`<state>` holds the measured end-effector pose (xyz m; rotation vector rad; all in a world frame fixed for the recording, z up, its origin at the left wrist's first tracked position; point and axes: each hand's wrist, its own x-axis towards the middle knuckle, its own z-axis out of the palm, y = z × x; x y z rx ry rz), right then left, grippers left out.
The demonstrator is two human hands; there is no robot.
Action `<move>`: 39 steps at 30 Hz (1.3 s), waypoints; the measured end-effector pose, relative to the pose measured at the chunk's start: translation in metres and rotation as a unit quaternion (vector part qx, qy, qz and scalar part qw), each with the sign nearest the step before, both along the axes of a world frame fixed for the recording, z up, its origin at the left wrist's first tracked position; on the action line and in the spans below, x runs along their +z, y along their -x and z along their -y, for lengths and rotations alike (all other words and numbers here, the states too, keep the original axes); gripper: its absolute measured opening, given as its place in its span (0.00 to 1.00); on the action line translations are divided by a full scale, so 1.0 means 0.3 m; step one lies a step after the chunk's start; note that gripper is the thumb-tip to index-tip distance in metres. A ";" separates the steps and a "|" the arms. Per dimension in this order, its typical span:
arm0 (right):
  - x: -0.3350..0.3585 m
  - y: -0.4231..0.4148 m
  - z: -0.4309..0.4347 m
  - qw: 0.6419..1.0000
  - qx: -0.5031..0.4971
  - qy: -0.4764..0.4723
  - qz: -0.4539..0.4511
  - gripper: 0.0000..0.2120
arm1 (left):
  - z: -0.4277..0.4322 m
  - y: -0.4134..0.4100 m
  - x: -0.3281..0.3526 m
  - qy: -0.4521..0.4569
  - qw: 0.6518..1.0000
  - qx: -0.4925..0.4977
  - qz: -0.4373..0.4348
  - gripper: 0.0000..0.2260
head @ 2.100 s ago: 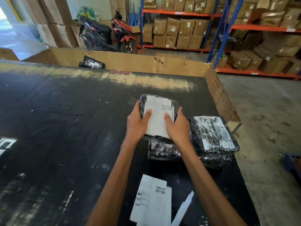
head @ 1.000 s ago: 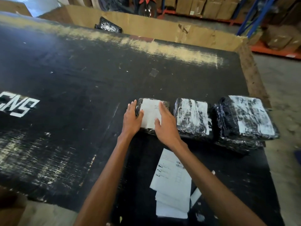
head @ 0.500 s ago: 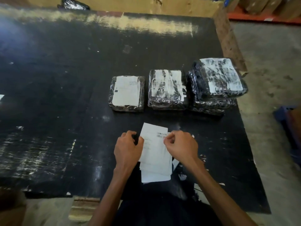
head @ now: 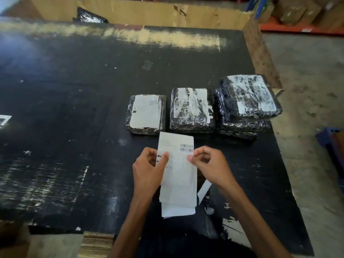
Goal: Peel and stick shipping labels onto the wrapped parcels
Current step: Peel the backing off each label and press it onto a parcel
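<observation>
Lower centre of the frame: both hands hold one shipping label (head: 176, 155) lifted above the label stack (head: 177, 200) on the black table (head: 65, 108).
Left hand (head: 149, 168): fingers curled, thumb and fingertips pinched on the label's left edge.
Right hand (head: 208, 164): thumb and forefinger pinched on the label's right edge, just under the barcode.
Step in hand: by my reading, peeling; the hands look to be working the sticker off its backing.
Parcels: three piles in a row at centre right, just above the label. The left parcel (head: 146, 114) carries a clean white label; the middle parcel (head: 191, 110) and the right-hand stack (head: 247, 103) show only wrapped-over paper.
Next move: probably free the sticker fully, carry it up to the middle parcel, lay it flat and press it down without creases.
Change from half a second ago: the label has risen off the stack and tilted toward the parcels; both hands keep the same pinches. One second ago they were pressing the label onto the left parcel.
Loose strip (head: 203, 189): white backing lying right of the stack.
</observation>
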<state>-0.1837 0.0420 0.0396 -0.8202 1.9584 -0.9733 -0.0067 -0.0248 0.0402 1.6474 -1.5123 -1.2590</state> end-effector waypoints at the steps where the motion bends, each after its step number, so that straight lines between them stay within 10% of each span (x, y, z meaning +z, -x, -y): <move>1: 0.019 0.014 0.000 0.999 -0.001 0.020 0.030 0.06 | 0.012 0.005 0.020 -0.027 0.998 -0.012 -0.049 0.06; 10: -0.040 0.080 0.007 0.995 -0.036 -0.030 0.087 0.05 | 0.061 0.041 -0.026 -0.113 0.990 -0.059 -0.066 0.07; 15: -0.101 0.106 -0.017 0.998 -0.041 -0.049 0.016 0.05 | 0.028 0.018 -0.159 -0.009 0.988 -0.074 0.134 0.15; 20: -0.023 0.130 -0.023 0.995 0.027 -0.021 0.097 0.05 | -0.012 0.031 -0.185 0.169 0.913 -0.108 0.355 0.13; 25: 0.102 0.168 -0.017 0.987 0.035 0.077 0.139 0.09 | -0.005 0.070 0.021 0.046 0.995 -0.075 0.048 0.22; 28: 0.178 0.179 0.001 0.980 0.021 0.135 0.146 0.11 | 0.013 0.114 0.199 -0.101 0.969 -0.120 -0.189 0.15; 39: 0.395 0.168 0.072 0.939 -0.050 0.273 0.200 0.07 | 0.240 0.293 0.463 0.035 0.956 -0.125 -0.263 0.10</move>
